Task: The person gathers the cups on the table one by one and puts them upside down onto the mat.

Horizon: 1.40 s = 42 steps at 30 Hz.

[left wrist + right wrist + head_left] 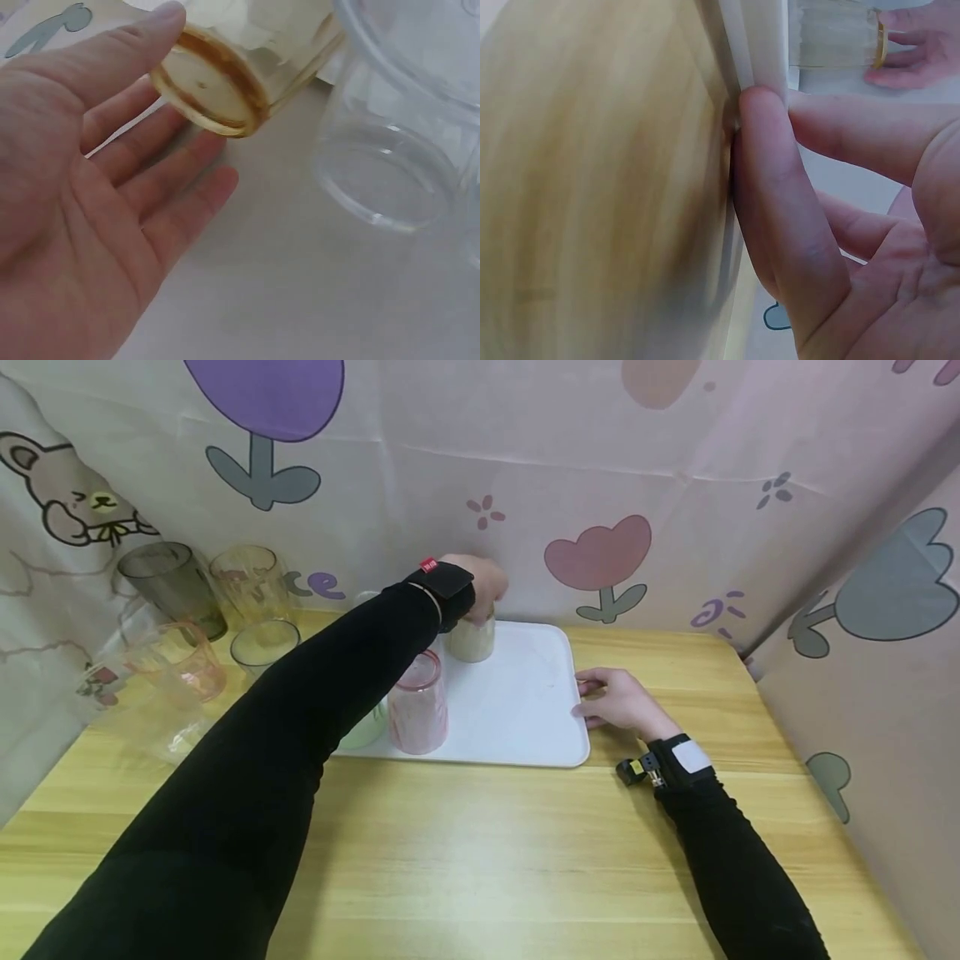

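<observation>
A white tray [525,710] lies on the wooden table. At its back stands a pale yellow cup [472,639], upside down. My left hand [480,581] is over its base. In the left wrist view the fingers [150,172] are straight and spread beside the cup's amber base [217,82], the index fingertip just at its rim. My right hand [615,702] lies flat on the table, its fingertips against the tray's right rim [761,45]. The thumb [780,210] presses along that edge.
A pink cup [417,702] and a greenish cup [367,727] stand upside down at the tray's front left, partly behind my left sleeve. A clear cup [390,172] is next to the yellow one. Several more cups [174,581] stand at the table's back left. Patterned curtains close in the back and right.
</observation>
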### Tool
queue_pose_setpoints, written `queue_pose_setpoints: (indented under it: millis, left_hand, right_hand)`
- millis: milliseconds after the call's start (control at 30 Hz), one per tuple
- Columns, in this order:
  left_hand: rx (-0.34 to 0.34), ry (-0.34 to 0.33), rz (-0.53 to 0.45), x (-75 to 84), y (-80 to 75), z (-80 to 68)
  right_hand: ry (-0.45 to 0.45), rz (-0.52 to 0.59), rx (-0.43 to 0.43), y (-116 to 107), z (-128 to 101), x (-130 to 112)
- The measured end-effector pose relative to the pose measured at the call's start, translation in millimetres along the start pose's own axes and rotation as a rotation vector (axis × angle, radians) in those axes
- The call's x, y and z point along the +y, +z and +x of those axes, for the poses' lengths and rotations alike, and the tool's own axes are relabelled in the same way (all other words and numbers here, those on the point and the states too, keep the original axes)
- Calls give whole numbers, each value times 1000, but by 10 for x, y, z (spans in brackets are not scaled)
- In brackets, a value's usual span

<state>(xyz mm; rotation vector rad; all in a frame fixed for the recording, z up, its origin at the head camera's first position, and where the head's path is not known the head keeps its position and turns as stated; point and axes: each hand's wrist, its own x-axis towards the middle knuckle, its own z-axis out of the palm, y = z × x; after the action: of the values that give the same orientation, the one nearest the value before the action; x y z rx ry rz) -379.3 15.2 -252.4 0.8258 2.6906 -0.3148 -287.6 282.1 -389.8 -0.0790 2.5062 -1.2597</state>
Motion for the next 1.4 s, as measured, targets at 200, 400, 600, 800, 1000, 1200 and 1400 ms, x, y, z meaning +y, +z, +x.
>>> queue_pose_setpoints:
  millis: [200,400,600,800,1000,1200,1400]
  left_hand:
    - [64,9,-15,56,-140,-246]
    - [76,13,-63,3,-357,-564]
    - [90,42,-113,-169,-454,-912]
    - [126,6,-270,-352,-349,-1356]
    - [329,-21,-477,-479,-57,-1804]
    - [745,-81,-611,-554,376,-2091]
    - [1088,-218,-700,-586,859,-2123]
  right_hand:
    - [-11,5,-6,19,-30,-12]
    - [-21,0,-7,31,-51,-12]
    - [-9,-3,-7,27,-67,-24]
    - [-24,-3,-12,36,-76,-27]
    - [-39,1,-11,-11,-85,-13]
    - [-37,-11,4,-42,-67,-13]
    - [-31,-14,11,-39,-62,-37]
